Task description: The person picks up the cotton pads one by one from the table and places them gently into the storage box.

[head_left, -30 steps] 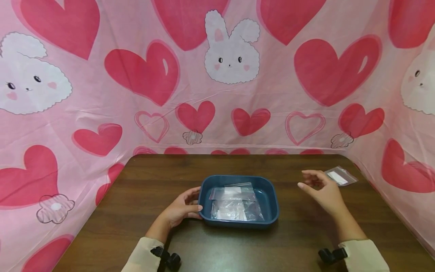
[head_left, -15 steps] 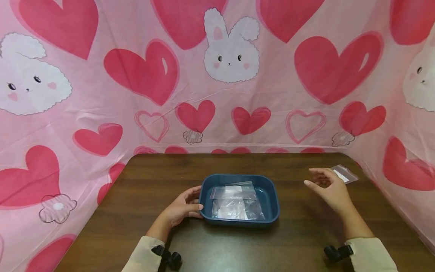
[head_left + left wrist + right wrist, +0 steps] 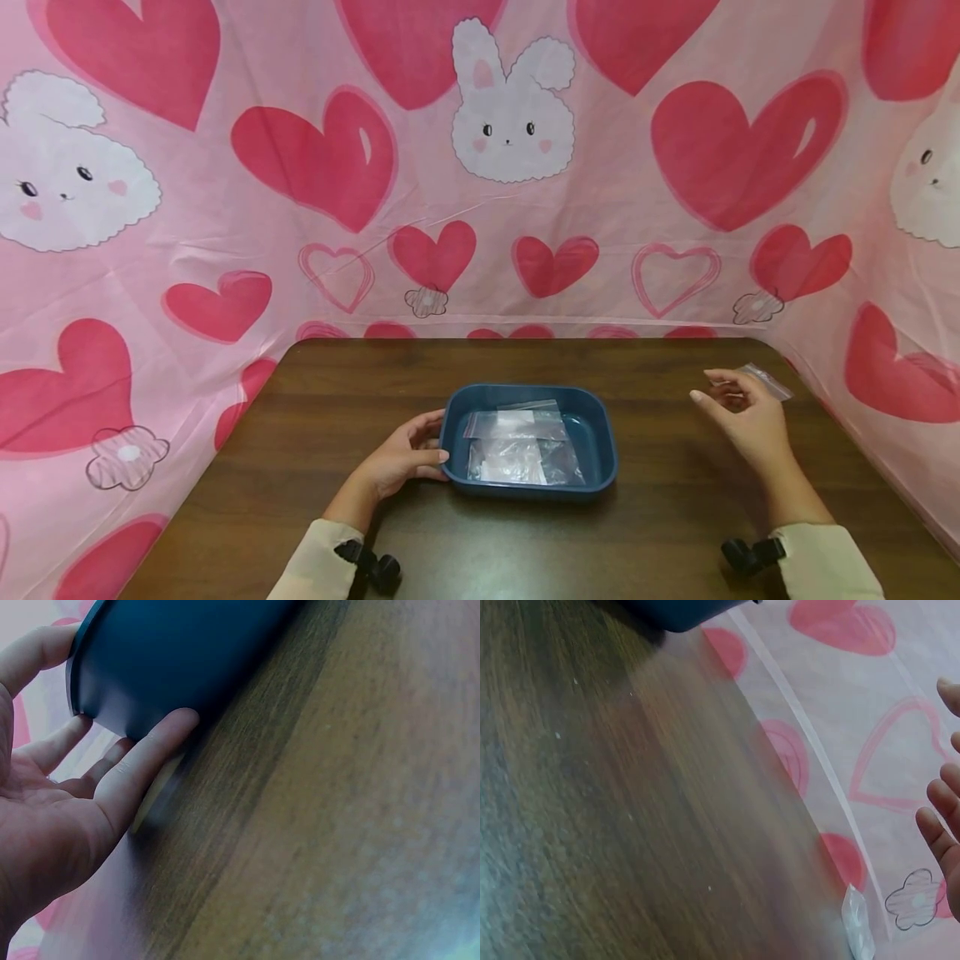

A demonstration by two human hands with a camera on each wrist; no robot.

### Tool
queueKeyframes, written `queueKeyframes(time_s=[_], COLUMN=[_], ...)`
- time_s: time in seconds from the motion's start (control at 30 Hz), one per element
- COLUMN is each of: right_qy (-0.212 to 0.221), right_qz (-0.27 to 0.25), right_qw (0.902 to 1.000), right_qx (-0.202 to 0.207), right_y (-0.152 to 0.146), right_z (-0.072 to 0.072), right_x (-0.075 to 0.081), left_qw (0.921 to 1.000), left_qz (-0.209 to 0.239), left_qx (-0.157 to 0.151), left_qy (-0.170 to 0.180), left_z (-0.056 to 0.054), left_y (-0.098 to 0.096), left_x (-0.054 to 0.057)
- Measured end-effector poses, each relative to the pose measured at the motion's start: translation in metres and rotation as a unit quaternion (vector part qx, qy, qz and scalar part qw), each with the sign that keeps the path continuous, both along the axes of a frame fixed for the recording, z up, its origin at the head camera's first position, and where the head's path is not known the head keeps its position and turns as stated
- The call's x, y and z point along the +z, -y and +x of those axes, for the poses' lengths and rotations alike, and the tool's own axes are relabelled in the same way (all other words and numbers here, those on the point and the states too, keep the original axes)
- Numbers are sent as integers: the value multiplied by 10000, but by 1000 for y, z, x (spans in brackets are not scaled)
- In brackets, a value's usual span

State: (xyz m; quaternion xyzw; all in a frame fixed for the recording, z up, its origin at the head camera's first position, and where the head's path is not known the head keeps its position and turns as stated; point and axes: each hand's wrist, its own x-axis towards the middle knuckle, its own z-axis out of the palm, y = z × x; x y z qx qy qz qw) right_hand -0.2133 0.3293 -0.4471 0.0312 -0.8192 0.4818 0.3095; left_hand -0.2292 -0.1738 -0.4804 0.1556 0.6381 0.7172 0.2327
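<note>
A deep blue rectangular plastic tray (image 3: 528,493) sits on the table in the head view. My left hand (image 3: 405,457) grips its left end, thumb at the rim and the other fingers along the outer wall. Inside the tray lie overlapping clear zip bags (image 3: 517,425) with white contents. My right hand (image 3: 756,423) is raised over the right side of the table, fingers loosely curved and holding nothing. Behind it, partly hidden by the hand, a further clear zip bag (image 3: 772,383) lies on the table; the right wrist view shows one end of this bag (image 3: 857,926).
The dark wood table (image 3: 360,367) has rounded back corners. Pink cloth (image 3: 562,208) printed with hearts and rabbits hangs behind it and along both sides. Black camera mounts (image 3: 752,556) are strapped at both wrists, over light sleeves.
My right hand has moved to the right and now covers more of the zip bag on the table. The left hand and the tray have stayed in place.
</note>
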Motion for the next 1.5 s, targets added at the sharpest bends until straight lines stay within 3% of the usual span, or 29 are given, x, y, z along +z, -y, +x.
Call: queueKeyframes(time_s=[0.2,0.43,0.67,1.17,1.5], right_qy=[-68,-335,-14,330,561], right_qz=[-84,-173,-152,-186,39], right_qw=[9998,9993,9991,9957,9939], right_qx=[-156,-36,-392,-847,-945], right_y=[-5,-10,-27,-50,-68], right_z=[-2,-2,-9,-14,-15], right_x=[1,6,-8,-15,-27], left_qw=[10000,10000,10000,10000,10000], left_qz=[-19,-36,-65,-64,-31], left_qx=[-21,-20,6,-3,10], left_qy=[2,15,24,28,44], left_z=[0,0,1,0,0], left_y=[0,0,0,0,0], left_x=[1,2,2,1,1])
